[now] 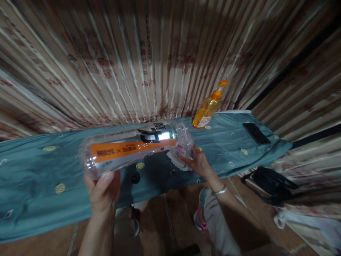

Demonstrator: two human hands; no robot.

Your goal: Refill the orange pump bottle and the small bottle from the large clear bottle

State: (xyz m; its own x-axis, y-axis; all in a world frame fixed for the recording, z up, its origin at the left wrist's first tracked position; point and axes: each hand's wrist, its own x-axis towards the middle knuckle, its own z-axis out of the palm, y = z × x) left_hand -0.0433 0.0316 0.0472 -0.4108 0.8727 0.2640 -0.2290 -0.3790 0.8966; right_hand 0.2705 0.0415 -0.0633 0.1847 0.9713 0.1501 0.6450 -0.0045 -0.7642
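Note:
My left hand [102, 188] grips the base of a large clear plastic bottle [128, 144] with an orange and silver label. The bottle lies almost level in the air above the cloth-covered surface, its neck pointing right. Around a small clear plastic container [186, 144] with pink print, the fingers of my right hand [197, 160] are closed. The bottle's neck meets this container; whether it goes inside, I cannot tell. A white piece with a wavy edge [178, 161] shows just below the container, partly hidden by my fingers. A round black cap [135, 177] lies on the cloth beneath the bottle.
The long surface has a teal cloth [32, 160]. On it stand an orange pump bottle [206, 110] at the back and, farther right, a dark phone [256, 133]. Pleated curtains [119, 71] hang close behind. A black bag [271, 185] sits low at the right.

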